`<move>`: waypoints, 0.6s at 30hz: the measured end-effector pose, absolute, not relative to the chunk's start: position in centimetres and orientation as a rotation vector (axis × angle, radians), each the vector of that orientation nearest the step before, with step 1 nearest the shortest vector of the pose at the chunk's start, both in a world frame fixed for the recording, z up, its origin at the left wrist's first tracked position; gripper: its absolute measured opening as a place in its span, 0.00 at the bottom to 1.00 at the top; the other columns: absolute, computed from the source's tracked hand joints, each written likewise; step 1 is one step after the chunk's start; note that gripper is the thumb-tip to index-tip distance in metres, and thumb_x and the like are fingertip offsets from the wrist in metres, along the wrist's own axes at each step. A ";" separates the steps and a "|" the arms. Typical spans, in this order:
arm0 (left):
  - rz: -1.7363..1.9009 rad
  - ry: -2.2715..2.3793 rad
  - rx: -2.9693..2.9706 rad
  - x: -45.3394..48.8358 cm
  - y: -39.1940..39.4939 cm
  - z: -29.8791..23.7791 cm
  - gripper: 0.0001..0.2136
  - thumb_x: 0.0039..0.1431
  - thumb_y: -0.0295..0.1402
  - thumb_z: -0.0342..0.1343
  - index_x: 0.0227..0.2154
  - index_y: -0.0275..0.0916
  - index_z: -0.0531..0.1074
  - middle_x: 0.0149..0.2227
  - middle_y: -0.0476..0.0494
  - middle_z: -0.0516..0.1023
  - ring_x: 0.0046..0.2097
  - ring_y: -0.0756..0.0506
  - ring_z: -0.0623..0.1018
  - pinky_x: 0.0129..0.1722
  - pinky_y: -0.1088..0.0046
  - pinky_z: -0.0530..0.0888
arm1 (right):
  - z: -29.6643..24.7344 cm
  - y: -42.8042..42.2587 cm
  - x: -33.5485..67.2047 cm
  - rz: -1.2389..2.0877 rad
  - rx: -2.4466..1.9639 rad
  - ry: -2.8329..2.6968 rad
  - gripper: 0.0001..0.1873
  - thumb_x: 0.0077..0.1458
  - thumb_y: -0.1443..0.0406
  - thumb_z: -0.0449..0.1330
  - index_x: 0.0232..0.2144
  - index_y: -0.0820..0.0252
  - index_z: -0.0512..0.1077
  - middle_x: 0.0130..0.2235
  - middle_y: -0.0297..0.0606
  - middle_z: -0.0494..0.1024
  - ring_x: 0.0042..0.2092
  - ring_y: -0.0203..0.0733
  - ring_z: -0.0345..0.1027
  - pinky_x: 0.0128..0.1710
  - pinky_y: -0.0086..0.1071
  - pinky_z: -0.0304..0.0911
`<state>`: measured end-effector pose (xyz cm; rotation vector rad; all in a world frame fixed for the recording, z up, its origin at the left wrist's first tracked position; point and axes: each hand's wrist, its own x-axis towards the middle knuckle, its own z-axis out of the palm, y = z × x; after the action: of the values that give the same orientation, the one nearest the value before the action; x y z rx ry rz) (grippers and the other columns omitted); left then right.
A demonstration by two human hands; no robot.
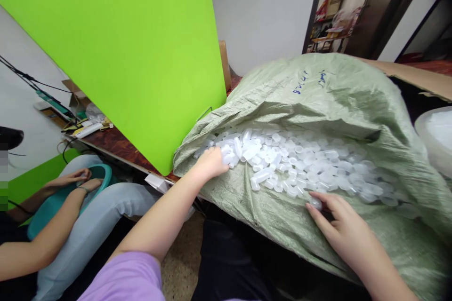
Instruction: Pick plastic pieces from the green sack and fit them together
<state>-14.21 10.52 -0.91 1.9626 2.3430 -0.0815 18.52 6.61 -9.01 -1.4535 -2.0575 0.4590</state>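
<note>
A pale green woven sack [318, 99] lies with its mouth spread wide. Inside it is a heap of small translucent plastic caps [300, 164], some shaped like short tubes. My left hand [213, 162] is at the left end of the heap, its fingers curled around several of these pieces; its fingertips are partly hidden. Lower down, over the sack's near flap, my right hand [339, 221] pinches one small clear plastic cap [315, 203] between thumb and fingers.
A bright green panel [141, 56] stands behind and left of the sack. At left, a seated person works with both hands over a teal basin [52, 211]. A white tub [436, 136] is at the right edge, near a cardboard flap [416, 75].
</note>
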 end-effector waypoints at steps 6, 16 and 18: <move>-0.509 2.270 1.886 -12.7 14.1 1.2 0.31 0.31 0.50 0.62 0.41 0.37 0.72 0.46 0.35 0.75 0.46 0.37 0.75 0.43 0.70 0.71 | -8.6 6.4 18.4 0.465 -1.441 -2.058 0.19 0.56 0.52 0.50 0.43 0.56 0.67 0.41 0.41 0.72 0.38 0.42 0.69 0.39 0.35 0.66; -0.348 2.277 1.862 -13.5 14.2 0.7 0.25 0.33 0.40 0.63 0.38 0.33 0.72 0.40 0.35 0.77 0.39 0.40 0.77 0.32 0.73 0.70 | -8.7 6.4 18.4 0.463 -1.425 -2.064 0.18 0.56 0.53 0.50 0.43 0.56 0.67 0.40 0.41 0.71 0.38 0.43 0.69 0.38 0.36 0.65; -0.271 2.300 1.854 -13.8 13.7 0.2 0.24 0.34 0.38 0.62 0.37 0.33 0.71 0.38 0.35 0.77 0.37 0.41 0.77 0.30 0.74 0.70 | -8.6 6.4 18.4 0.464 -1.428 -2.051 0.17 0.56 0.53 0.51 0.43 0.56 0.67 0.40 0.40 0.71 0.38 0.42 0.68 0.38 0.36 0.65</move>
<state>-13.78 13.74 0.19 1.8537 2.3004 -0.2710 18.37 6.35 -8.62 -1.4278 -2.0505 0.4643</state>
